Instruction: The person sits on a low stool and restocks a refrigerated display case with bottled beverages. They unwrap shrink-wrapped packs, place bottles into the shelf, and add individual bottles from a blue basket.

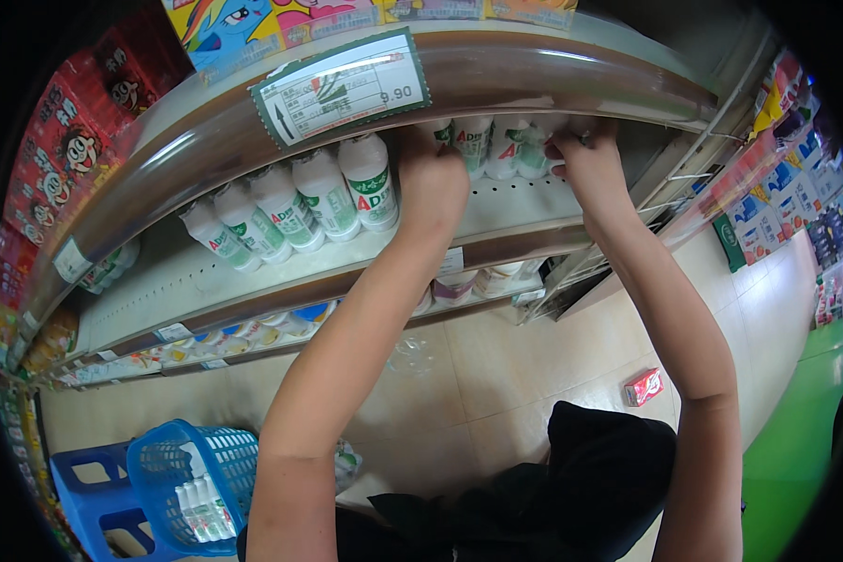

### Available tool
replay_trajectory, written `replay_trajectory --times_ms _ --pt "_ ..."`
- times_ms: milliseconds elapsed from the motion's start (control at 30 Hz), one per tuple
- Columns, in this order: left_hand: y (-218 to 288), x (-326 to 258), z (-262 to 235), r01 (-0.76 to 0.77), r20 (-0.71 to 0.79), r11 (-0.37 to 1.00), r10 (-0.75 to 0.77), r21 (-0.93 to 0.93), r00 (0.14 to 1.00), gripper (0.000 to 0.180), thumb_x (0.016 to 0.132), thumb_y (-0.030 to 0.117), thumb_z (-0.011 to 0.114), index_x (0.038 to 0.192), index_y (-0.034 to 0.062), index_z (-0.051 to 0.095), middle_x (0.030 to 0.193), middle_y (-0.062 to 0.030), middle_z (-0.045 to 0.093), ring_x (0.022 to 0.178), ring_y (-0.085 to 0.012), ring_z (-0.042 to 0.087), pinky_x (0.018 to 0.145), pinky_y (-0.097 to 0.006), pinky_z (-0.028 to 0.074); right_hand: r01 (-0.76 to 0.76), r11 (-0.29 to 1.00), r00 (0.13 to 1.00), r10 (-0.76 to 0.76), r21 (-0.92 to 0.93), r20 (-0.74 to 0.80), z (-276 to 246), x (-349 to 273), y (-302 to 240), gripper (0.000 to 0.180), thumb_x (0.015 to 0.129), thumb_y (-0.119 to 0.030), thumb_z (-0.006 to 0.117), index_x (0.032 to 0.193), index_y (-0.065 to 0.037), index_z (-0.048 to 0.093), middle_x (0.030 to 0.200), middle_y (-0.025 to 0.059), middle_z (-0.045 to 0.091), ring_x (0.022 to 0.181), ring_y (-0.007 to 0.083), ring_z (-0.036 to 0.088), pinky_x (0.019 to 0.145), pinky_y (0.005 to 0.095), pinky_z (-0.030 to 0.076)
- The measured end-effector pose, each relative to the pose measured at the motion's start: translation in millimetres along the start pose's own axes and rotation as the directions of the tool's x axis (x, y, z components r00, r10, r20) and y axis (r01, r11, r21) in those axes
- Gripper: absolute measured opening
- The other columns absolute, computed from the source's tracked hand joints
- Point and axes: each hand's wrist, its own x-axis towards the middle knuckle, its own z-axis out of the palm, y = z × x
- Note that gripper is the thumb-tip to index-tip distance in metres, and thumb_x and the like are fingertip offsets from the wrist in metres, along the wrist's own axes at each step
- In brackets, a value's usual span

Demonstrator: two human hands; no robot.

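Observation:
Both my arms reach into a shelf beneath a curved brown rail. Between my hands stands a pack of small white drink bottles (504, 150) with green labels. My left hand (436, 183) is closed at the pack's left end, its fingertips partly hidden. At the right end, my right hand (592, 173) curls its thumb and fingers against the last bottles. Left of my left hand, another row of the same white bottles (295, 206) stands slightly tilted on the perforated shelf (169, 290).
A blue basket (150, 459) holding more white bottles sits on a blue stool (89, 468) at the lower left. A small red box (643, 387) lies on the tiled floor. A price card (342, 89) hangs on the rail. Wire shelf ends (684, 178) stand right of my hand.

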Motion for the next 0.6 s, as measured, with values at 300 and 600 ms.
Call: replay_trajectory --times_ms 300,600 --pt "-13 -1 16 -0.013 -0.092 0.996 0.005 -0.086 0.996 0.051 0.082 0.009 0.050 0.129 0.0023 0.032 0.119 -0.0208 0.050 0.110 -0.0344 0.048 0.091 -0.033 0.037 -0.067 0.993 0.998 0.064 0.101 0.030 6 12 11 0.037 0.081 -0.008 0.053 0.115 -0.007 0.040 0.092 0.0068 0.056 0.079 0.0152 0.058 0.063 0.0293 0.047" --pt "52 -37 -16 -0.076 0.090 0.995 0.070 0.063 0.993 0.033 0.070 -0.001 0.046 0.100 -0.0135 0.041 0.101 -0.0348 0.044 0.095 -0.0422 0.045 0.083 -0.050 0.033 -0.067 0.996 0.988 0.058 0.063 0.146 -14 3 3 0.035 0.082 -0.015 0.052 0.114 -0.004 0.043 0.107 0.0096 0.055 0.091 0.0192 0.059 0.072 0.0323 0.048"
